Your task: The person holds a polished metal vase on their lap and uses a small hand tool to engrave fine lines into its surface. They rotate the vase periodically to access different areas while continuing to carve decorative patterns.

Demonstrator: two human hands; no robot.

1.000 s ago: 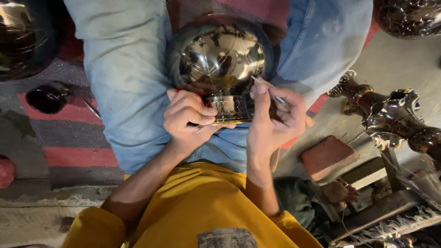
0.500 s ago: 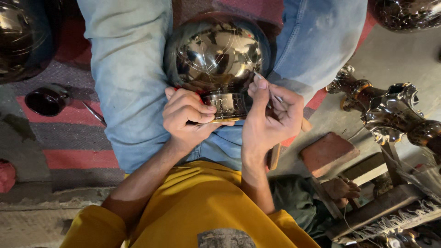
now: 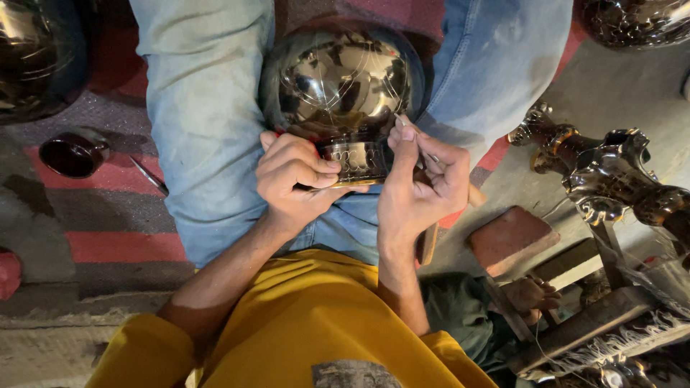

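A shiny round metal vessel lies between my jeans-clad legs, its engraved neck turned toward me. My left hand grips the neck's rim from the left and steadies it. My right hand is shut on a thin metal engraving tool, whose tip rests against the vessel's right side near the neck. A wooden handle pokes out below my right hand. My yellow shirt fills the bottom of the view.
A small dark bowl and a thin metal tool lie on the striped mat at the left. Dark polished vessels sit at the top left and top right. An ornate metal piece, a brick and wooden bars lie at the right.
My hands and the vessel stay almost in place. My right hand has shifted slightly upward along the vessel's side with the tool.
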